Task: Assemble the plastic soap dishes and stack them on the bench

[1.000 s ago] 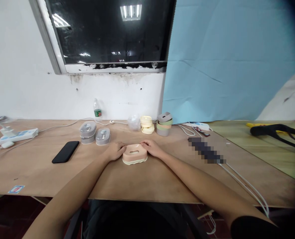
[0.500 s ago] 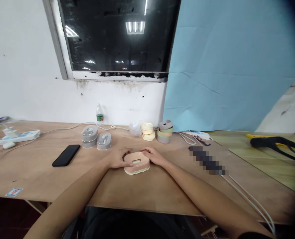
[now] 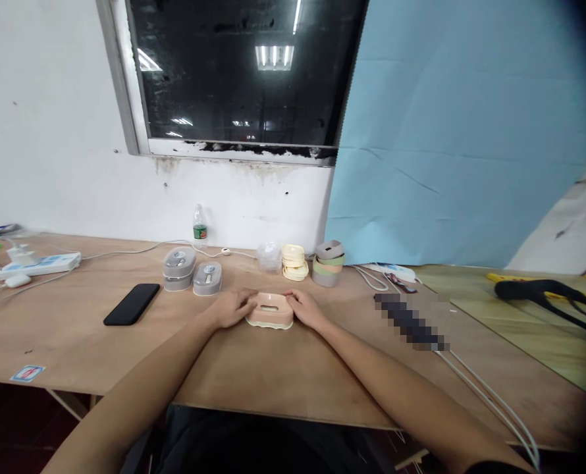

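On the plywood workbench (image 3: pixel 283 368), stacked grey soap dishes (image 3: pixel 179 263) stand back near the wall, leaving working room nearer the front, where a peach slotted soap dish (image 3: pixel 270 311) sits. The left hand (image 3: pixel 231 308) and right hand (image 3: pixel 305 309) bracket its ends, fingers open and loosely curved against it, steadying it without a closed grip.

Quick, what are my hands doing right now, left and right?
Left hand: open, fingers against the left end of the pink plastic box.
Right hand: open, fingers against the box's right end.
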`<move>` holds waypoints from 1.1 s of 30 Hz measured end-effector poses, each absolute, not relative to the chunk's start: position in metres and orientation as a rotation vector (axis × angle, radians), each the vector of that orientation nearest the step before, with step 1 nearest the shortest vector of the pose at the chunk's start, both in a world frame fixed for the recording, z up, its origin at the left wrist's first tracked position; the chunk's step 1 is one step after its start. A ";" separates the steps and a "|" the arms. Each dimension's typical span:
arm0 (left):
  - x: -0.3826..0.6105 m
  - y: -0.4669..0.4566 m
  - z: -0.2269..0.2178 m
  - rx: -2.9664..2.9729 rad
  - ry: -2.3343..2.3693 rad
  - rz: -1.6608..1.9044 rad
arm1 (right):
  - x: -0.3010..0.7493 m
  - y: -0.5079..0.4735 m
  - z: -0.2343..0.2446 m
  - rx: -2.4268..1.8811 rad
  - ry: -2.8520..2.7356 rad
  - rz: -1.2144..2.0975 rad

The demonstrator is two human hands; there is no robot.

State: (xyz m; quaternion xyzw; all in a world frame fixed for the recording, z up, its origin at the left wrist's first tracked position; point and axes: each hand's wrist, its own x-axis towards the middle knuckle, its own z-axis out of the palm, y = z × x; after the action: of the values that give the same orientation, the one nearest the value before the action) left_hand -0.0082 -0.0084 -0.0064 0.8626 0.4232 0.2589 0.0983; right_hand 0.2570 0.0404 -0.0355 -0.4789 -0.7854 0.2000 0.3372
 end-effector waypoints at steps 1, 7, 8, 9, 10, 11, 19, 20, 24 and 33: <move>-0.008 -0.009 -0.006 2.562 1.227 0.742 | 0.257 0.040 -0.036 -1.242 -2.045 0.516; -0.008 -0.015 0.004 2.559 1.165 0.579 | 0.259 0.034 -0.034 -1.138 -2.049 0.547; -0.007 -0.016 0.005 2.566 1.153 0.572 | 0.260 0.033 -0.033 -1.115 -2.057 0.545; -0.006 -0.018 0.007 2.577 1.136 0.568 | 0.260 0.032 -0.032 -1.098 -2.065 0.542; -0.005 -0.019 0.008 2.588 1.116 0.563 | 0.260 0.031 -0.031 -1.086 -2.073 0.539; -0.003 -0.020 0.008 2.597 1.100 0.559 | 0.260 0.030 -0.030 -1.078 -2.077 0.535; 0.001 -0.021 0.005 2.618 1.252 0.645 | 0.260 0.035 -0.029 -1.165 -2.012 0.452; 0.000 -0.021 0.004 2.649 1.262 0.659 | 0.259 0.035 -0.029 -1.165 -2.006 0.435; -0.005 -0.020 0.005 2.759 1.217 0.687 | 0.259 0.028 -0.025 -1.123 -2.013 0.402; -0.007 -0.012 0.005 2.742 1.157 0.524 | 0.256 0.030 -0.025 -1.099 -2.189 0.517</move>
State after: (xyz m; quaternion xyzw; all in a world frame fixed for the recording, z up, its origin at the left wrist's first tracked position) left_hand -0.0070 -0.0121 0.0055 0.9058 0.3821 0.1732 0.0596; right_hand 0.2556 0.0303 -0.0249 -0.4170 -0.8302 0.1962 0.3136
